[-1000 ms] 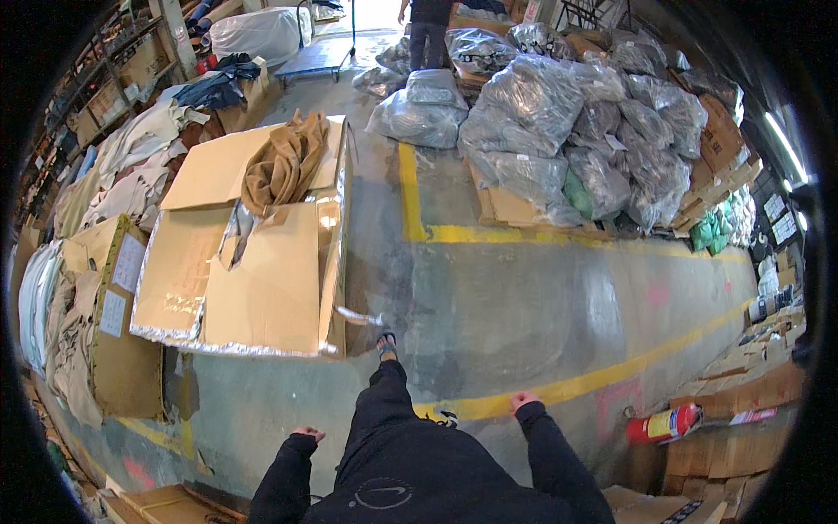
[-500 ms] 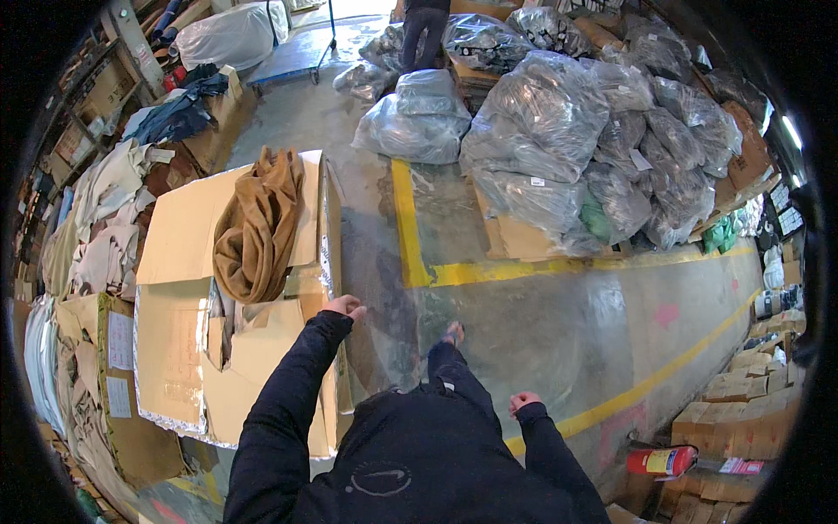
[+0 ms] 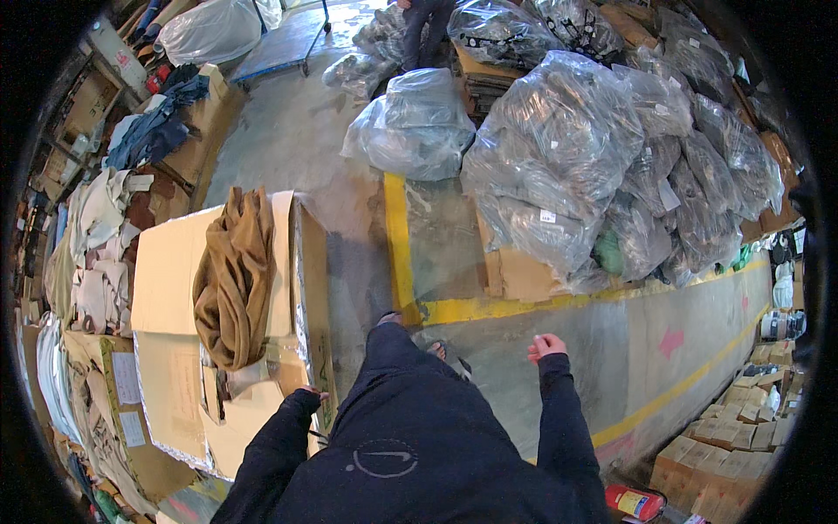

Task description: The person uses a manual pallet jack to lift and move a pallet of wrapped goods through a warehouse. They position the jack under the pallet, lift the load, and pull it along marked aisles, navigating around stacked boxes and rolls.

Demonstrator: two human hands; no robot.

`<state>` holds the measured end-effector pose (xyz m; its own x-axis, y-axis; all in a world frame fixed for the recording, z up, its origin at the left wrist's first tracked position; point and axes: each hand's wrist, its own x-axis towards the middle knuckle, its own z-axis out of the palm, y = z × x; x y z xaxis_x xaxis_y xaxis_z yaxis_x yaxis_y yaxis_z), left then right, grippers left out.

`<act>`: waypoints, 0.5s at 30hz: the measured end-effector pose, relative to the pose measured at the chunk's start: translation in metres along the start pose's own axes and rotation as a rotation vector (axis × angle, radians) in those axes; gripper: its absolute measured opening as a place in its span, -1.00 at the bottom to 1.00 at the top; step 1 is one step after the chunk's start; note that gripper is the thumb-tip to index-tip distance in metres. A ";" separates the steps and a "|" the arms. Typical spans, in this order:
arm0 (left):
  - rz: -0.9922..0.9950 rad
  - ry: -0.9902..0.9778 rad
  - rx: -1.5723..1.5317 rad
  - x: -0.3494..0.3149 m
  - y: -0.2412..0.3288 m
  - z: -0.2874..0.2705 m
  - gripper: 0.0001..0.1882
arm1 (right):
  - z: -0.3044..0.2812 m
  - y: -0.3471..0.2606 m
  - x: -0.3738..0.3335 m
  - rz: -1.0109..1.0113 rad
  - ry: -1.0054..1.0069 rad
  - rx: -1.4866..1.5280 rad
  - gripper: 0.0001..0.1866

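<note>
My left hand (image 3: pixel 318 395) hangs beside the right edge of a large cardboard box (image 3: pixel 166 306); the sleeve covers most of it and its fingers barely show. A brown cloth (image 3: pixel 234 284), bunched into a long heap, lies across the top of the box. Below the cloth, a torn hole in the cardboard lets some greyish material show. Out over the floor on the right is my right hand (image 3: pixel 547 347), empty, with its fingers loosely bent and apart. No object touches it.
Grey bundles in clear plastic (image 3: pixel 559 166) are piled ahead on the right, behind a yellow floor line (image 3: pixel 506 307). A single wrapped bundle (image 3: pixel 410 131) sits nearer the middle. Another person (image 3: pixel 425 31) stands beyond it. A fire extinguisher (image 3: pixel 635 503) is at lower right.
I have stepped forward, and the bundles look closer. My left hand has swung back along the box's edge, while my right hand has swung forward. The brown cloth still lies on the box.
</note>
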<state>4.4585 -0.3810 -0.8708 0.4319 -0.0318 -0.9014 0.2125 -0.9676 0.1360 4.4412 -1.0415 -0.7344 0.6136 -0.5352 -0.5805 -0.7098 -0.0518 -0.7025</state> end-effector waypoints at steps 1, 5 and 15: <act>0.037 -0.060 0.117 0.017 0.015 -0.020 -0.24 | -0.004 -0.020 0.004 -0.071 0.002 0.097 -0.79; 0.077 -0.148 0.480 0.106 0.124 -0.156 -0.36 | 0.007 -0.013 -0.025 -0.034 0.234 0.231 -0.78; 0.948 0.808 0.453 0.051 0.734 -0.466 -0.48 | 0.189 0.230 -0.353 0.947 0.902 1.283 -0.87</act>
<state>5.0448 -0.9761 -0.6253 0.6803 -0.7328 -0.0155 -0.6999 -0.6558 0.2828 4.1269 -0.7046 -0.7687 -0.4490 -0.2575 -0.8557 0.2711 0.8732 -0.4050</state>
